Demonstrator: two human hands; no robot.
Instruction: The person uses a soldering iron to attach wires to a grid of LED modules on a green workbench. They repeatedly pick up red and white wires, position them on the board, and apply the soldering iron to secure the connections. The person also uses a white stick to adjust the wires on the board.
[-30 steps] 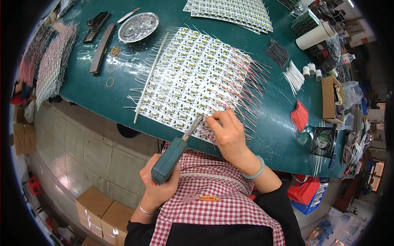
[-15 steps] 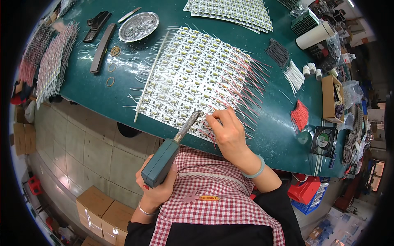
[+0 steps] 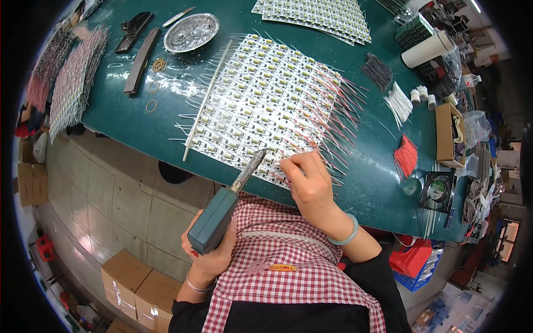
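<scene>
My left hand is wrapped round the handle of a green soldering gun. Its long metal tip points up and right, over the near part of a panel of small white circuit boards. Just right of that tip, my right hand is closed in a pinch low over the panel. A thin wire seems to be between its fingertips, though they largely hide it. Red and white wires stick out along the panel's right side, and a pale thin rod lies along its left side.
A metal dish, a dark bar and rubber bands lie left of the panel. More board panels are behind. Bundles of black wires, white wires and red wires lie right, near a small fan.
The soldering gun has shifted slightly left, so its tip is a little farther from my right fingertips. My right hand stays pinched at nearly the same spot over the panel.
</scene>
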